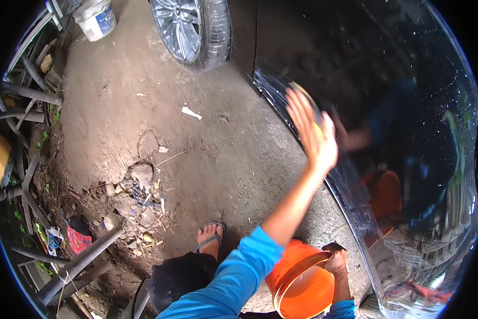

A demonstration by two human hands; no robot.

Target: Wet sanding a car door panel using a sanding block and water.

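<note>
My left hand (314, 138) lies with stretched fingers against the shiny black car side (366, 58), over a yellow sponge (303, 90) pressed to the panel. Only the sponge's edges show past the fingers and palm. Lower down, my right hand (336, 262) grips the rim of an orange bucket (288, 268), which tilts with its mouth toward me. Something dark sits beside the right fingers; I cannot tell what. The bucket's pale inside shows, but its contents I cannot make out. Both the hand and the bucket are mirrored in the glossy panel.
Ahead stands a car wheel (183, 29) with a muddy tyre. A white bucket (94, 21) is at the far left. Stones and debris (138, 186) lie left of my sandalled foot (209, 240). Poles (82, 263) and a red patterned cloth (79, 239) line the left side.
</note>
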